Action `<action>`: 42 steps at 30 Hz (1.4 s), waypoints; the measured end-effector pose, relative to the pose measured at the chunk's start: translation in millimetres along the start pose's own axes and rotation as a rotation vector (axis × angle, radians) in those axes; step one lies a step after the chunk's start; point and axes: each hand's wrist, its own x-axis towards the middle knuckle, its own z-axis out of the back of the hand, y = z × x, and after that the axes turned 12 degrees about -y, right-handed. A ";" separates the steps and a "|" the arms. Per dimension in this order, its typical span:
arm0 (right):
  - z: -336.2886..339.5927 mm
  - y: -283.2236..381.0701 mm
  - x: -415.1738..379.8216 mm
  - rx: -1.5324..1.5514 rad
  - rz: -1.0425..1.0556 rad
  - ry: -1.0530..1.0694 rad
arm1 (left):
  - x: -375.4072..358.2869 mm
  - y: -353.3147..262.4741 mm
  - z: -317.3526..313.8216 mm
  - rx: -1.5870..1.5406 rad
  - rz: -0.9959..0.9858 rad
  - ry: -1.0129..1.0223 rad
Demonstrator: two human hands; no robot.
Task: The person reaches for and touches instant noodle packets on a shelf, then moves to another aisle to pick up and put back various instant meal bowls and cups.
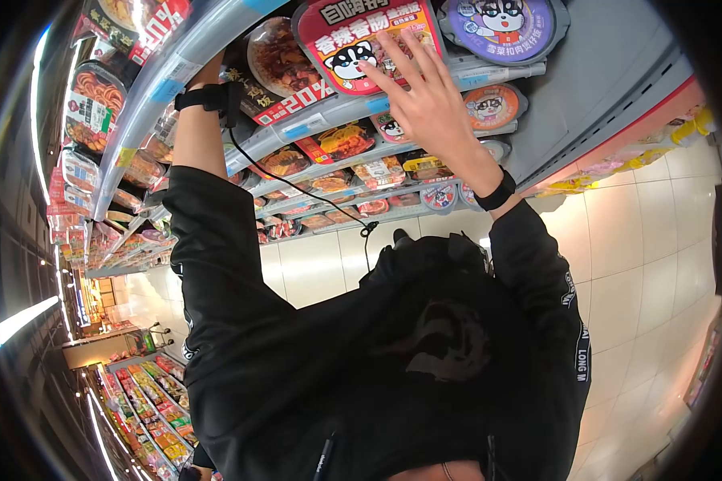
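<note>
My right hand (429, 100) lies with fingers spread over the front of a red package with a husky cartoon (353, 62), its fingertips on or just before the lid. My left hand (209, 74) reaches up behind the curved shelf edge; only a little past the black wrist strap shows, and its fingers are hidden. Just right of it stands a package with a picture of meat (279, 60). A purple round-cornered tub (501, 26) sits to the right of the red package.
Shelf edges with price labels (309, 125) run across the upper view. Lower shelves hold several packaged meals (345, 143). A black cable (297, 189) hangs from the left wrist. At the right are a grey shelf panel (590, 68) and tiled floor (618, 240). More stocked shelves (148, 401) stand lower left.
</note>
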 end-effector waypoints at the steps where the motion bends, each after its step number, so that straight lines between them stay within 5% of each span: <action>1: -0.8 -0.4 -0.3 0.014 -0.006 0.002 | -0.6 -0.2 0.6 0.001 -0.001 -0.001; 32: -1.6 18.8 8.4 0.104 -0.089 -0.117 | -20.9 7.5 27.6 0.027 0.027 -0.029; 35: -12.2 37.7 22.7 0.298 0.036 -0.091 | -22.8 3.8 27.1 0.020 0.023 -0.036; 42: -57.8 75.9 32.0 0.223 0.227 0.141 | -26.0 0.3 28.2 0.004 0.002 -0.041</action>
